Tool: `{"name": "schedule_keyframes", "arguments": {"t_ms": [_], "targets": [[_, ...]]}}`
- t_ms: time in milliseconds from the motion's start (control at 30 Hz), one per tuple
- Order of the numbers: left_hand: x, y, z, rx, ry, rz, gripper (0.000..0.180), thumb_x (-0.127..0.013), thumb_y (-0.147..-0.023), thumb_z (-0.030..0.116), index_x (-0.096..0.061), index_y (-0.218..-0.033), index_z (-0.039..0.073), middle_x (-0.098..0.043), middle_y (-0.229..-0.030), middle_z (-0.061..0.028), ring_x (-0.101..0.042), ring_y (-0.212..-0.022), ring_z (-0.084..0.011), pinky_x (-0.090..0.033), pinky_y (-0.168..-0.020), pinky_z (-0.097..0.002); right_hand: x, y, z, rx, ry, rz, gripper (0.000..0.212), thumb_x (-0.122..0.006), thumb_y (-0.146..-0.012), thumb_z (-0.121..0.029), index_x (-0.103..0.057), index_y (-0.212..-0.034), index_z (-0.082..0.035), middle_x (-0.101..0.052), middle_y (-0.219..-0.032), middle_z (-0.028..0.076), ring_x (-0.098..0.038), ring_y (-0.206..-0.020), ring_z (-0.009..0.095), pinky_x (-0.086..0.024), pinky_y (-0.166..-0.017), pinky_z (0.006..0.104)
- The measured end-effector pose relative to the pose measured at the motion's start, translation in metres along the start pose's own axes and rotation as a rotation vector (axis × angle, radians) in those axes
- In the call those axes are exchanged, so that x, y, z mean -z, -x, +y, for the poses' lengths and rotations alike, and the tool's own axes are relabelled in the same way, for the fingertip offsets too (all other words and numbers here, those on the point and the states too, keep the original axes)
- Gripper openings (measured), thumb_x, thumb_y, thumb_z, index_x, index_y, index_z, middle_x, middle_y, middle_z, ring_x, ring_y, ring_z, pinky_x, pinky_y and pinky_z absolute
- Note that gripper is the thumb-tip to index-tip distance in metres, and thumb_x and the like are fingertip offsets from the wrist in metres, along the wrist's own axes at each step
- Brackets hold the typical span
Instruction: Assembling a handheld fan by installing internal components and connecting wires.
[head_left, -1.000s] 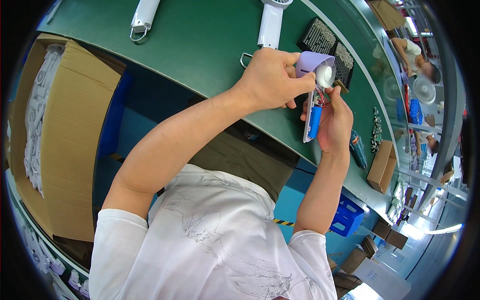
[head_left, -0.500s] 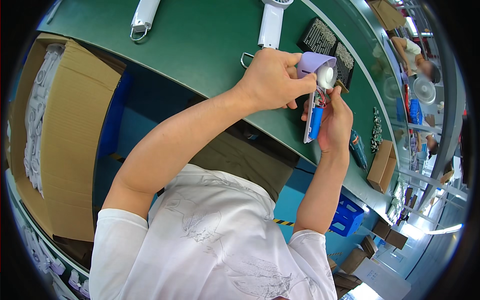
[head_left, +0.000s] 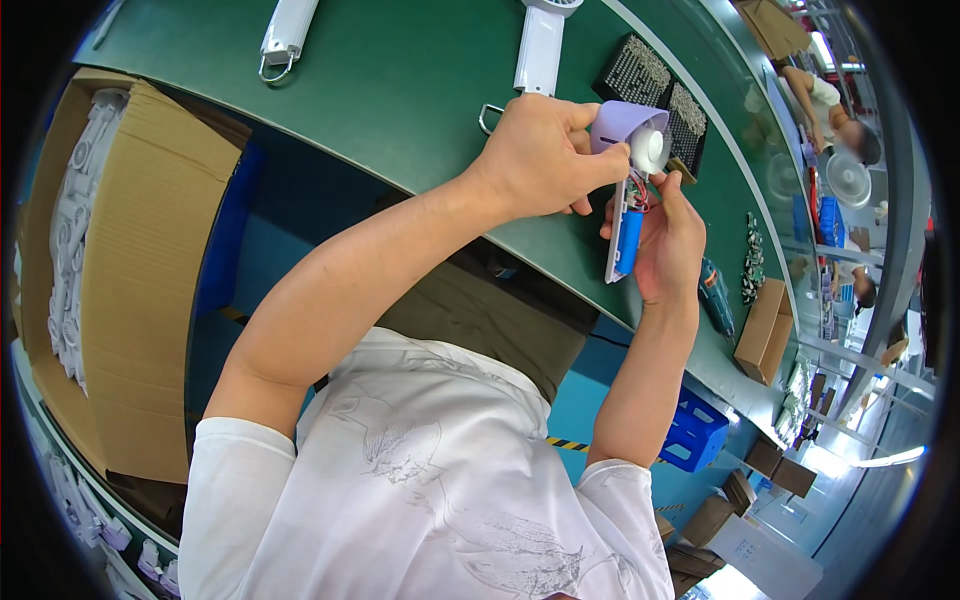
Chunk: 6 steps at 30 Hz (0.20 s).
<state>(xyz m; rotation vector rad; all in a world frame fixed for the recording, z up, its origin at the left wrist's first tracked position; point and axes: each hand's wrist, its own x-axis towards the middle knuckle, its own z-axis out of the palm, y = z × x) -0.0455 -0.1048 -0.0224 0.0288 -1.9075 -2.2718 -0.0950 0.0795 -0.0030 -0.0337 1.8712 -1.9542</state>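
Observation:
Between my two hands is a half-built handheld fan, its lilac head tilted up and its handle hanging open below. My left hand grips the head from the left, fingers and thumb closed on the lilac shell. A round white hub shows inside the clear-edged head. Cradling the open handle from the right is my right hand, with thumb and forefinger up by the red wires. In the handle lies a blue cylindrical battery. Some fingers of both hands are hidden behind the fan.
Two white fans, one just beyond my left hand and another farther left, lie on the green table. Black trays of screws, an electric screwdriver and a small carton are right. A large carton stands left.
The fan and both hands have shifted very slightly left and up. My grip on it looks the same.

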Motion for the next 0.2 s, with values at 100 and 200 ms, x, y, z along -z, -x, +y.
{"name": "schedule_keyframes", "arguments": {"t_ms": [100,200], "targets": [[0.0,0.0,-0.0001,0.0,-0.004,-0.003,0.026,-0.069,-0.091,0.015,-0.071,-0.111,-0.003,-0.062,-0.058,0.0003,-0.064,-0.05,-0.0084,-0.047,-0.042,-0.0222,0.0021,-0.0007,0.0014,0.004,-0.013,-0.018,0.041,-0.04,-0.108,-0.038,-0.055,-0.115,0.0,-0.066,-0.084,0.015,-0.066,-0.071,0.023,-0.057,-0.06,0.035],[-0.0001,-0.0002,0.0001,0.007,-0.003,-0.004,0.028,-0.069,-0.091,0.015,-0.07,-0.113,-0.002,-0.062,-0.058,0.0004,-0.064,-0.05,-0.0085,-0.047,-0.042,-0.0223,0.0053,-0.0021,0.0025,0.004,-0.012,-0.036,0.041,-0.04,-0.108,-0.038,-0.055,-0.117,0.0,-0.066,-0.086,0.016,-0.067,-0.073,0.024,-0.058,-0.062,0.0359]]}}
